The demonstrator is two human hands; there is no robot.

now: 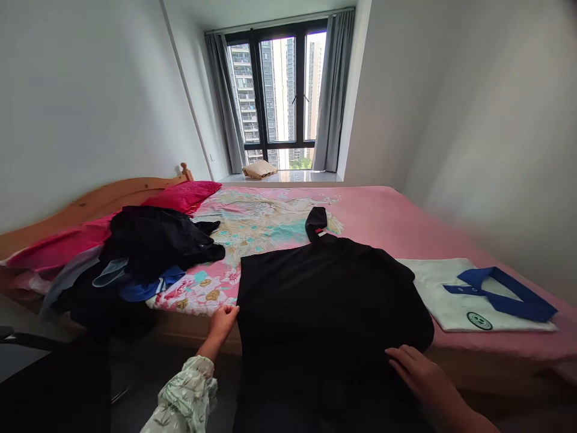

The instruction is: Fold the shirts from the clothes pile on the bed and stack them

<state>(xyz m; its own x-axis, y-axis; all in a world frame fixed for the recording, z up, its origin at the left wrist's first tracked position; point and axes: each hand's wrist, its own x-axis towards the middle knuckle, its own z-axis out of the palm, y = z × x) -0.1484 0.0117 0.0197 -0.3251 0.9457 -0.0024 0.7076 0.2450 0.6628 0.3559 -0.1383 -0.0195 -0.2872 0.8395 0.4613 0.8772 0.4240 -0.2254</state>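
A black collared shirt (324, 300) is spread over the near side of the bed, its lower part hanging toward me. Its collar (316, 224) points to the window, with a small red and white label inside. My left hand (222, 325) is closed in a pinch on the shirt's left edge, below the shoulder. On the right, my right hand (415, 370) rests on the black cloth below the sleeve, fingers stretched out; its thumb is hidden. A folded white polo shirt (442, 288) with a blue collar lies just right of the black shirt.
A heap of dark clothes (157, 240) lies on the bed's left, near a red pillow (184, 195) and wooden headboard (108, 198). Pink floral bedding (360, 210) covers the mattress. A beige folded cloth (259, 169) sits on the windowsill. A dark object (54, 379) stands at lower left.
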